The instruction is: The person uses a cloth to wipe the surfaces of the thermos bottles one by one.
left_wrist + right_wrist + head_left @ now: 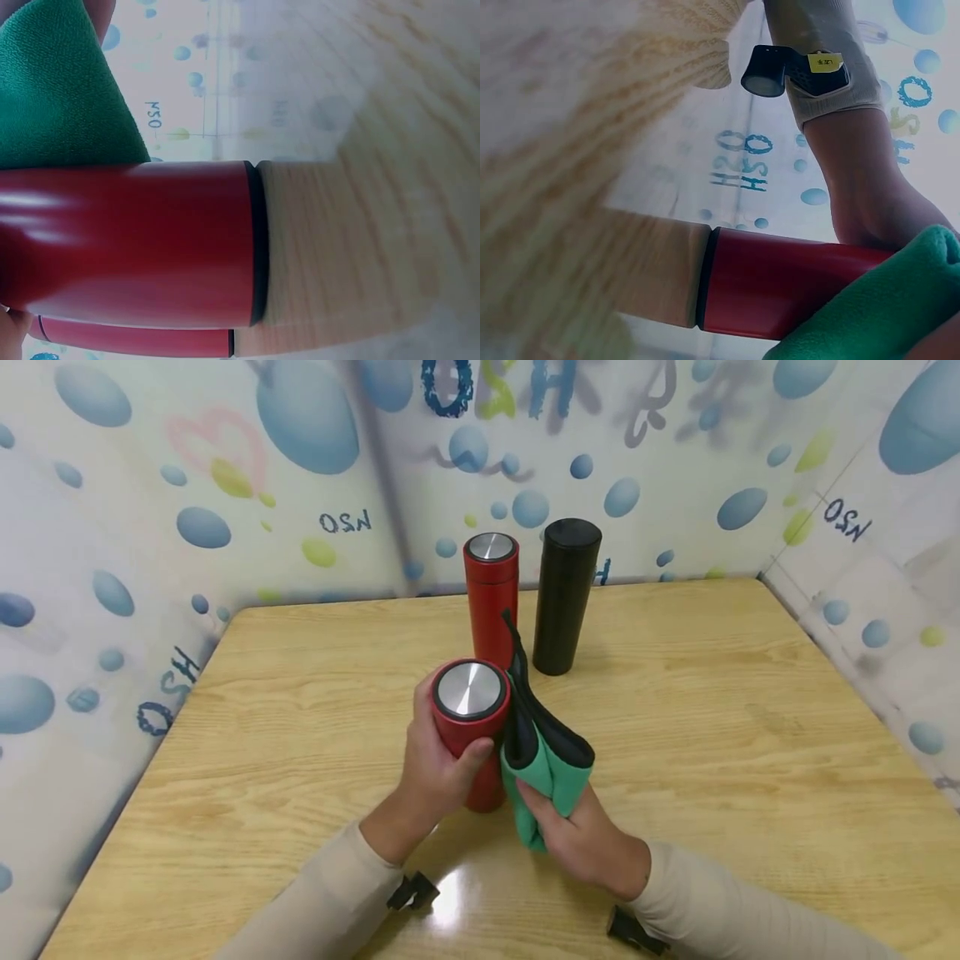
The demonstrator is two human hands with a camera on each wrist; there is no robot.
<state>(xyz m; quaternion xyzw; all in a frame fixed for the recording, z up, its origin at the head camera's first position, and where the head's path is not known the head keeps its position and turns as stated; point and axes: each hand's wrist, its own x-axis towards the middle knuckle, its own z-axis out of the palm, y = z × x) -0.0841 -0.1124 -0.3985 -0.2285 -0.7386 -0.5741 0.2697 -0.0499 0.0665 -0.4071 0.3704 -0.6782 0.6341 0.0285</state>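
A red thermos bottle [487,789] with a silver lid top stands upright on the table, its dark base ring meeting the wood in both wrist views. My left hand [431,772] grips it near the top, thumb across the front. In my right hand [588,843] is a folded cloth [551,781], green on one side and black on the other. The green cloth [64,97] lies against the bottle's side in the left wrist view. From the right wrist, the cloth [877,307] covers part of the red bottle [780,277].
Behind stand a second red bottle [491,602] with a silver top and a black bottle [567,593]. The wooden table [750,735] ends at a wall [300,543] printed with blue and green drops. Small black devices [412,891] sit at both wrists.
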